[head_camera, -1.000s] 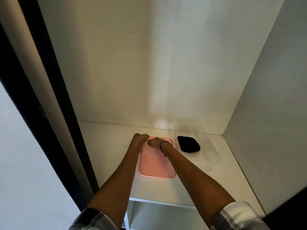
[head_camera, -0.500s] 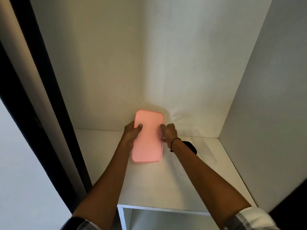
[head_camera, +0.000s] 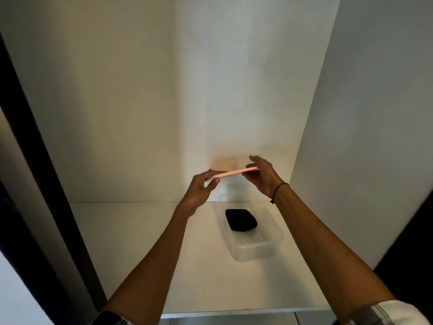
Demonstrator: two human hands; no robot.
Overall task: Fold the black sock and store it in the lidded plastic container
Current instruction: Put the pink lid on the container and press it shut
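Note:
The folded black sock (head_camera: 240,223) lies in the far half of a clear plastic container (head_camera: 255,250) that stands open on the white shelf. Both hands hold the pink lid (head_camera: 230,173) in the air above the container's far end; I see it almost edge-on, nearly level, tilted up to the right. My left hand (head_camera: 201,188) pinches its left end. My right hand (head_camera: 261,175) grips its right end, with a black band around that wrist.
The white shelf (head_camera: 145,242) sits in a narrow alcove, with a back wall, a right side wall (head_camera: 365,137) close to the container, and a dark door frame (head_camera: 35,172) on the left. The shelf's front edge (head_camera: 234,313) runs below my forearms.
The pink lid lay flat on the shelf left of the container; both hands lifted it, stood it up, then carried it right and turned it level over the container.

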